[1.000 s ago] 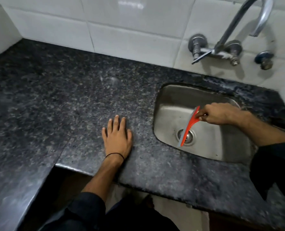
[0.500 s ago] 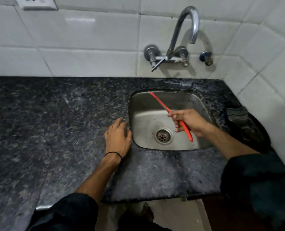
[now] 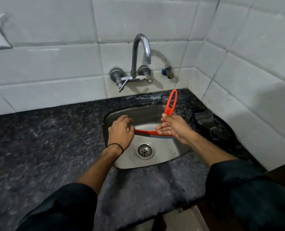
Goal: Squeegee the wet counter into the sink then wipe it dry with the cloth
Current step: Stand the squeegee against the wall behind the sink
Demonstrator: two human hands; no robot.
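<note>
Over the steel sink [image 3: 176, 152] I hold a red squeegee [image 3: 171, 104] with its looped handle pointing up and its blade lying level across the basin. My right hand [image 3: 173, 127] is shut on the handle just above the blade. My left hand [image 3: 121, 130] is at the blade's left end, fingers curled on it. A dark cloth [image 3: 210, 124] lies crumpled on the black speckled counter [image 3: 46, 139] to the right of the sink, near the wall corner.
A chrome tap [image 3: 141, 54] with two valves juts from the white tiled wall above the sink. The drain [image 3: 144, 150] shows in the basin floor. The counter's front edge [image 3: 155, 212] runs close to my body. Tiled walls meet at the right corner.
My left hand has left the counter and moved to the squeegee blade over the sink. The right hand has turned the squeegee so the handle points up.
</note>
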